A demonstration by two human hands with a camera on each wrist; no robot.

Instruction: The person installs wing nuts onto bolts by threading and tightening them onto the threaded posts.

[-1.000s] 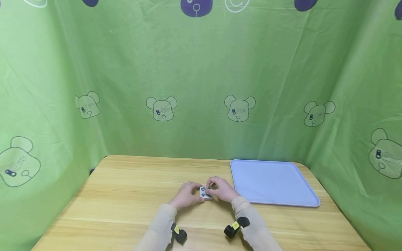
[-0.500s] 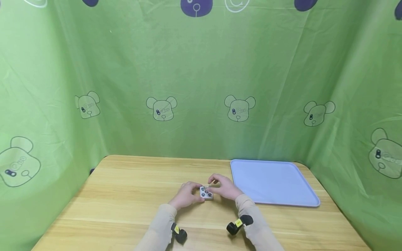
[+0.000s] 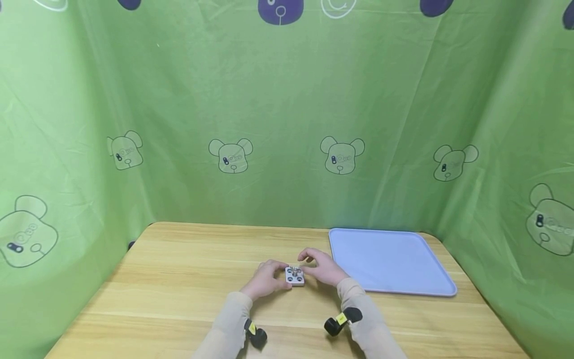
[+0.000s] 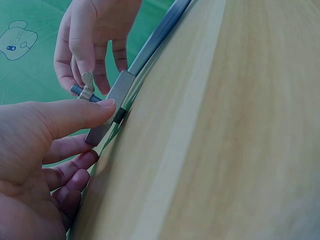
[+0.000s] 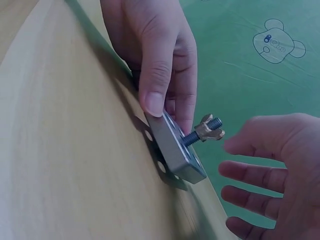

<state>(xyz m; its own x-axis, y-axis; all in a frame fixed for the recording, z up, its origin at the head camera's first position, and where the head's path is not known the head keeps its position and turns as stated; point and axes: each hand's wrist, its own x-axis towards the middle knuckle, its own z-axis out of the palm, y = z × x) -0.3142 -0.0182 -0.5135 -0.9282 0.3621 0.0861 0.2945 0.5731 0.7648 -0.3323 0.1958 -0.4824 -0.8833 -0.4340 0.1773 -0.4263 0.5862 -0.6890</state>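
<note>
One metal block (image 3: 294, 282), lower centre: the left hand (image 3: 266, 280) pinches its edges; the right hand (image 3: 326, 270), fingers apart, lies beside the wing nut (image 5: 204, 131).

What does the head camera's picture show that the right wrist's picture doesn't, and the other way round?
Only the head view: the pale blue tray on the right of the wooden table, and the beige sleeves.

Only the right wrist view: the threads on the bolt, whose tip pokes out past the wing nut. That detail is too small to make out from the head.

Both: the left hand holding the block, the right hand close to the wing nut, the table, and the green curtain.
</note>
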